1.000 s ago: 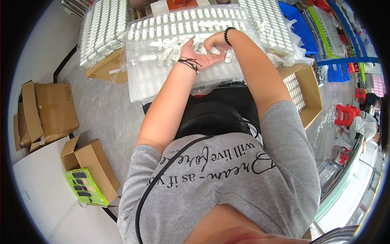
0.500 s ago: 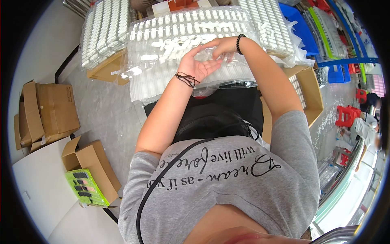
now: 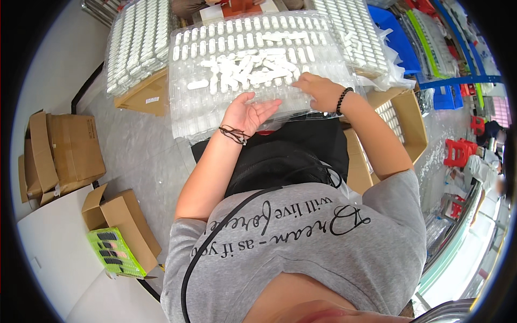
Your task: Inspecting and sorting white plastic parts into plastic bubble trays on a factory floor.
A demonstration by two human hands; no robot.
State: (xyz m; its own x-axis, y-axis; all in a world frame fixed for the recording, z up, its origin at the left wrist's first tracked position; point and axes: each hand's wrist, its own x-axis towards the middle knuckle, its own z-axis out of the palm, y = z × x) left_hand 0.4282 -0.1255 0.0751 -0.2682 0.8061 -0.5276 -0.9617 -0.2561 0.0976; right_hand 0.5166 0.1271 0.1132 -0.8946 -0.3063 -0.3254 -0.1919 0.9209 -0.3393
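Clear tray (image 3: 215,107) lies flat across the lap, so the loose white pieces (image 3: 247,70) heaped mid-tray can be slotted into its rows. Left hand (image 3: 249,113) rests palm-up, open and empty, at the near edge; right hand (image 3: 319,91), apart from it, presses fingertips on the tray, holding nothing visible. Filled trays (image 3: 137,43) sit beyond.

Cluttered workshop floor, brightly lit

Pale speckled floor (image 3: 134,156); open cardboard boxes (image 3: 64,153) left, blue bins (image 3: 401,37) and red stools (image 3: 458,153) right.

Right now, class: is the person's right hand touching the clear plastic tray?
Touching. The head view shows the right hand pressed flat on the clear plastic tray, no gap.
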